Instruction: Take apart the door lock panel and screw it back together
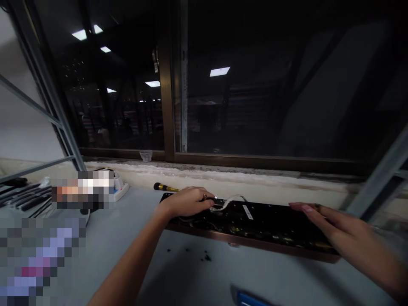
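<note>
A long black panel with a copper-brown edge lies across the table, close to the wall. It carries a small white label, and a white cable loops over its top. My left hand is bent over the panel's left part, thumb and fingers closed together at the cable's end. What exactly sits between those fingertips is partly hidden. At the right end, my right hand holds the panel, with its thumb and fingertips at the far edge.
Behind the panel lies a black-and-yellow screwdriver. Small dark bits are scattered in front. A blue object is cut off at the bottom. A power strip stands left, and a clear plastic cup on the sill.
</note>
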Demonstrator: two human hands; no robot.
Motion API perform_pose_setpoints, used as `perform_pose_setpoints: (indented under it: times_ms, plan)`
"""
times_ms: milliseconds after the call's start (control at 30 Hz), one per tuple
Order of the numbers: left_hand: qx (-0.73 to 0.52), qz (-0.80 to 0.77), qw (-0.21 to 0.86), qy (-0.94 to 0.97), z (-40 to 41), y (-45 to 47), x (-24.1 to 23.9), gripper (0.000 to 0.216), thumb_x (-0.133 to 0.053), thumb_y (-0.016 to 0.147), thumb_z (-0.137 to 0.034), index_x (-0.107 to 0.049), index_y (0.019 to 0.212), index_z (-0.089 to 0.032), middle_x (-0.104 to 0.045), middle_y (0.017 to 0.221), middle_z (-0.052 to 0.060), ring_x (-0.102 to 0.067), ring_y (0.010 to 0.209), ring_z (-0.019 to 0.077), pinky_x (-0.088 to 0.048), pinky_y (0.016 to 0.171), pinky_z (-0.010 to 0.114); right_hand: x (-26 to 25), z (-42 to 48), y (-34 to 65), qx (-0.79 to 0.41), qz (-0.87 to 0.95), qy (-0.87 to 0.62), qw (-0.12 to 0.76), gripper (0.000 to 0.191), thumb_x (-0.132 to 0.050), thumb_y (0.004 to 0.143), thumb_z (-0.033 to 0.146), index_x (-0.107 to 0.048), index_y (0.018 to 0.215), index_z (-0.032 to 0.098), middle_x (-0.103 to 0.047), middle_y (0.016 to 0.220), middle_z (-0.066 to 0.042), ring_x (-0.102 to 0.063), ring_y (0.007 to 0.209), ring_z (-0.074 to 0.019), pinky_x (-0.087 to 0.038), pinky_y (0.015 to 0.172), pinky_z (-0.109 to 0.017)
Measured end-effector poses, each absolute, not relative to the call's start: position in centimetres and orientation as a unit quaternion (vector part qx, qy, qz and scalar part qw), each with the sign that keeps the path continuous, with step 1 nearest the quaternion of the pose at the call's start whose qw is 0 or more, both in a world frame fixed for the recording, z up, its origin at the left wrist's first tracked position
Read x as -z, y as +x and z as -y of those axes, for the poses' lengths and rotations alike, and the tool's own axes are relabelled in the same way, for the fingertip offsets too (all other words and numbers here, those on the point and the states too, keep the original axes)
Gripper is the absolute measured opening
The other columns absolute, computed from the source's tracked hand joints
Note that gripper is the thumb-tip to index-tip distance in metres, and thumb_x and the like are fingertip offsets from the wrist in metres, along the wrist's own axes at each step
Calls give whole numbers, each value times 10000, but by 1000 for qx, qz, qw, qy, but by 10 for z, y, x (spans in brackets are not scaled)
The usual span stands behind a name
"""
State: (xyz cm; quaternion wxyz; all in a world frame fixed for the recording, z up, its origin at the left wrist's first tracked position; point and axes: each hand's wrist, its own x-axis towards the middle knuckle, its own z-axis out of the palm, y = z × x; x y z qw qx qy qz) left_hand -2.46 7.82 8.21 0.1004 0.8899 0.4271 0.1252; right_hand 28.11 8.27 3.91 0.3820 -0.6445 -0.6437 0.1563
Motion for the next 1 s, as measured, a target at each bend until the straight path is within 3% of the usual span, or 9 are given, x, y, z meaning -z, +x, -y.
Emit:
perform_pose_setpoints:
  times_ms: [167, 267, 367, 467, 600, 700, 800, 900, 1000]
  plan:
    - [-140, -416, 125, 890, -81, -26, -77, 354, -401, 812, -205, -605, 1097, -162, -631, 1107, 57, -567, 1000, 163, -404, 884, 259, -27, -84, 288, -132, 675, -629, 362, 439, -395, 718, 518, -610, 913, 188, -673, 1002, -106, -590, 988, -274, -435, 865, -353]
    - [-157, -411, 128, 889, -84, -26, -76, 352, -404, 801, -190, -617, 1080, -166, -635, 1102, 52, -571, 996, 164, -403, 884, 260, -30, -73, 280, 93, 692, -601, 390, 498, -348, 803, 508, -525, 1065, 124, -628, 1027, -174, -591, 944, -287, -460, 794, -388]
    - [-171, -406, 139, 887, -84, -27, -80, 351, -411, 804, -196, -618, 1083, -149, -636, 1100, 60, -567, 1007, 160, -394, 894, 240, -37, -54, 249, 352, 732, -411, 415, 369, -406, 833, 404, -532, 1019, 111, -629, 976, -173, -576, 935, -280, -439, 818, -416]
    - [-182, -410, 148, 881, -82, -28, -84, 348, -411, 816, -214, -614, 1092, -150, -636, 1102, 56, -563, 1018, 152, -381, 914, 231, -39, -44, 212, 377, 813, -299, 329, 248, -481, 803, 269, -570, 995, 139, -639, 1025, -132, -572, 965, -274, -405, 877, -453]
    - [-186, -422, 160, 873, -76, -28, -87, 330, -419, 832, -254, -613, 1089, -180, -632, 1117, 33, -563, 1025, 153, -389, 915, 246, -36, -56, 190, 410, 813, -331, 247, 376, -488, 688, 47, -593, 1035, 144, -668, 977, -107, -621, 849, -237, -476, 744, -376]
    - [-188, -442, 148, 864, -69, -27, -93, 349, -408, 856, -350, -586, 1112, -191, -618, 1147, 41, -549, 1054, 167, -386, 927, 283, -36, -68, 193, 433, 806, -329, 234, 438, -462, 649, -11, -610, 1029, 148, -675, 990, -106, -634, 860, -224, -495, 708, -338]
    - [-246, -452, 52, 856, -59, -29, -108, 404, -409, 857, -417, -526, 1157, -173, -568, 1206, 79, -495, 1117, 188, -360, 954, 328, -38, -72, 199, 435, 799, -332, 248, 462, -434, 642, -30, -623, 1024, 147, -696, 920, -83, -659, 766, -188, -515, 642, -288]
    - [-375, -430, -82, 817, -49, -32, -120, 302, -432, 856, -366, -549, 1044, -161, -620, 1017, 68, -552, 962, 163, -422, 833, 294, -41, -74, 208, 402, 794, -376, 258, 435, -432, 666, -13, -629, 1012, 160, -708, 848, -31, -652, 576, -152, -477, 447, -234]
    - [-515, -379, -211, 739, -46, -31, -117, 230, -443, 847, -333, -559, 749, -160, -587, 667, 10, -543, 651, 122, -423, 628, 237, -44, -78, 218, 360, 778, -445, 259, 353, -456, 741, 77, -626, 1028, 193, -713, 763, 11, -627, 465, -166, -413, 344, -253]
